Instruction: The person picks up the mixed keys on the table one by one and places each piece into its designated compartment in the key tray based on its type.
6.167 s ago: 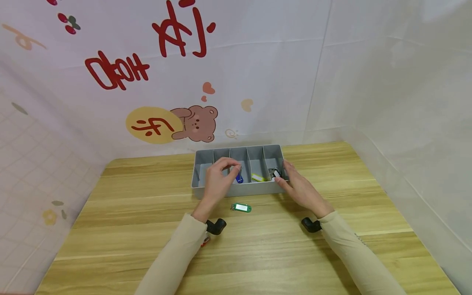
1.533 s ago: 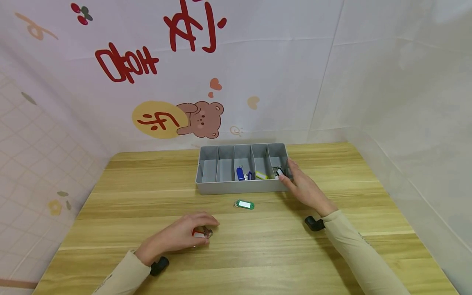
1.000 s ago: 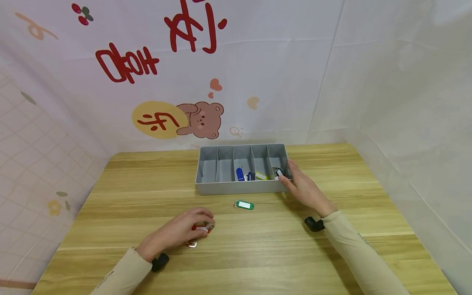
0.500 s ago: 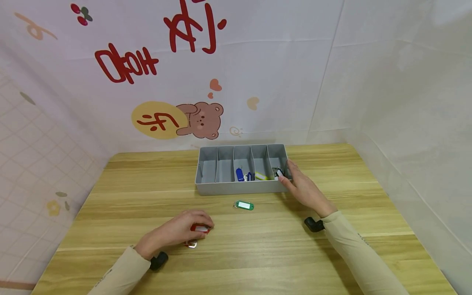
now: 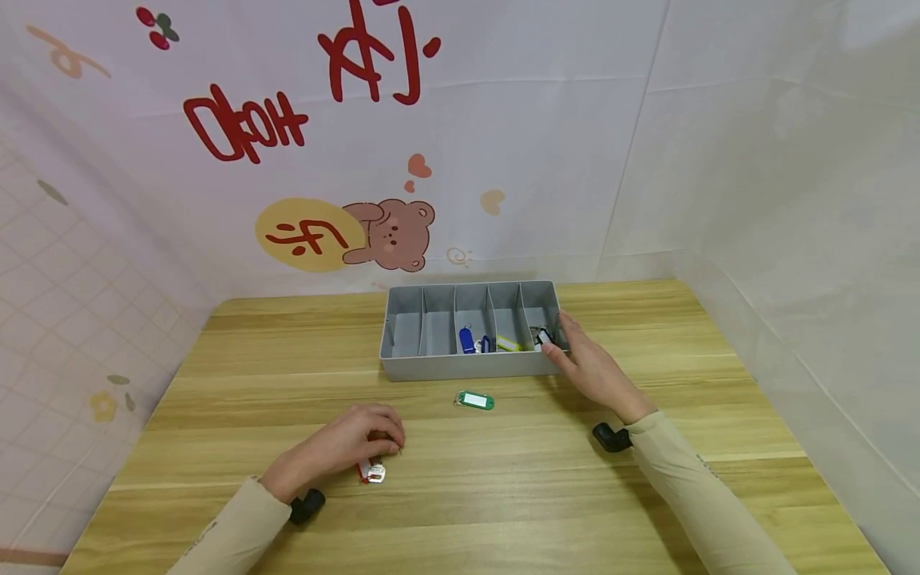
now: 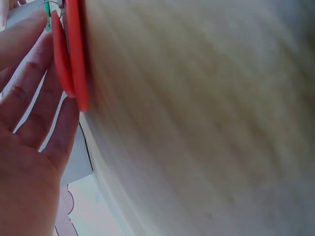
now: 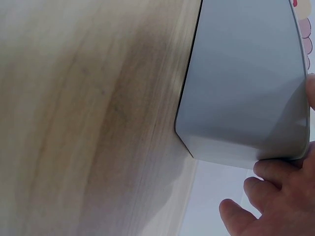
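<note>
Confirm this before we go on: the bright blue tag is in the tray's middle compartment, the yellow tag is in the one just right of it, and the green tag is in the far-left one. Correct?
One part is wrong: the green tag lies on the table in front of the tray, not in it, as the head view shows. The rest stands.

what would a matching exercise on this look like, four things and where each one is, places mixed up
1. green tag
2. yellow tag
3. bright blue tag
4. right hand

A. middle compartment of the tray
B. against the tray's right end
C. on the table, in front of the tray
D. second compartment from the right

Pairs: 1-C, 2-D, 3-A, 4-B
</note>
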`<act>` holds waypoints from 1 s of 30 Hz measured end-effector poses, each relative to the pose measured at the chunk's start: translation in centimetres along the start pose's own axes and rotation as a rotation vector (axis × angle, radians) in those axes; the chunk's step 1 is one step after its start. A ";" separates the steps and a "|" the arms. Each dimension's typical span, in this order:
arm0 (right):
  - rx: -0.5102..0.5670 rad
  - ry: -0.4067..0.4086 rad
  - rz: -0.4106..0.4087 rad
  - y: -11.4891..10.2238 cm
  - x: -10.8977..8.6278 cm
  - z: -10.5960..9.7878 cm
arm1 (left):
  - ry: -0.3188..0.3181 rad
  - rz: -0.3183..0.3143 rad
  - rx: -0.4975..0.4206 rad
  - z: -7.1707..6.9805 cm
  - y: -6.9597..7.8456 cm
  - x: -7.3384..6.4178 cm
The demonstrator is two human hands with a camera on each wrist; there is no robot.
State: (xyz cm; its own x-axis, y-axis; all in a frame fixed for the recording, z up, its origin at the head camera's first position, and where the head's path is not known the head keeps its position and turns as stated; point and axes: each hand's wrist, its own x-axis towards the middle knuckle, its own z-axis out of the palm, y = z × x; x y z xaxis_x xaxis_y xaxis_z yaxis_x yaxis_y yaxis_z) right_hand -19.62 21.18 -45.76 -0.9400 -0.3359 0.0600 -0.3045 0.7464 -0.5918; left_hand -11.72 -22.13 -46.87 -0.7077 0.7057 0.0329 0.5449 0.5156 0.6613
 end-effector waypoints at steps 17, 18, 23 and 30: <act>0.009 0.006 -0.001 0.1 -0.1 0.0 | 0.102 -0.065 -0.152 -1.1 1.2 -0.3; 0.008 0.007 -0.003 0.1 -0.1 0.0 | 0.112 -0.066 -0.143 -1.1 1.3 -0.2; 0.009 0.006 -0.005 0.2 -0.1 -0.1 | 0.172 -0.040 -0.092 -1.6 1.8 0.3; 0.012 -0.007 0.000 0.2 0.0 0.0 | 0.247 -0.003 -0.076 -2.3 2.8 0.9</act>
State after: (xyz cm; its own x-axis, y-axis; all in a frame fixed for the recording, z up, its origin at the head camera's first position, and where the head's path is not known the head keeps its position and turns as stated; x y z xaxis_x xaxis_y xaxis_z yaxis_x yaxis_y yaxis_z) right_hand -19.66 21.36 -45.87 -0.9389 -0.3399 0.0545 -0.3025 0.7392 -0.6018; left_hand -11.83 -21.17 -43.31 -0.8029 0.5590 0.2070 0.5138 0.4728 0.7159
